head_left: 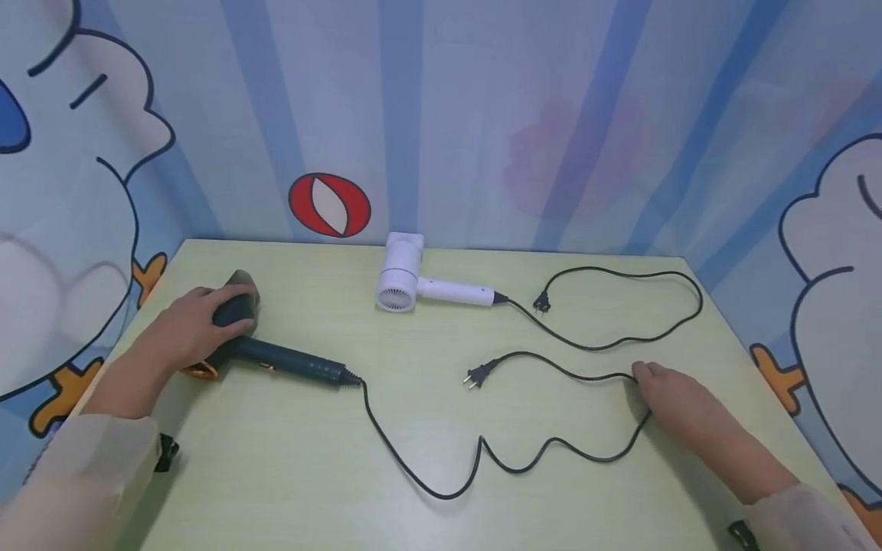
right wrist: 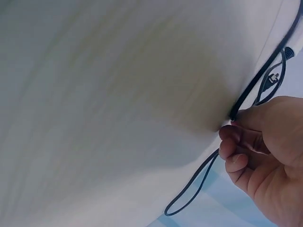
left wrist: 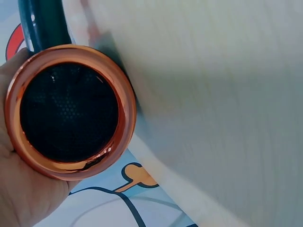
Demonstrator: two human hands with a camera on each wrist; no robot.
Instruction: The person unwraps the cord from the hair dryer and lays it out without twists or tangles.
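At the table's left side my left hand (head_left: 193,325) grips the head of a dark green hair dryer (head_left: 289,360), thumb and fingers round its barrel. In the left wrist view the copper-coloured ring (left wrist: 125,104) round its dark rear mesh faces the camera. The dryer's handle points right, and its black cord (head_left: 444,496) runs in waves across the table. My right hand (head_left: 682,402) pinches this cord at the right side between thumb and fingers, as the right wrist view also shows. Beyond the hand the cord bends back left to a two-pin plug (head_left: 478,375).
A white hair dryer (head_left: 398,279) lies at the back middle of the pale table (head_left: 331,451). Its black cord (head_left: 699,302) loops to the right and ends in a plug (head_left: 542,301). A patterned blue curtain (head_left: 455,122) stands behind the table and along both sides.
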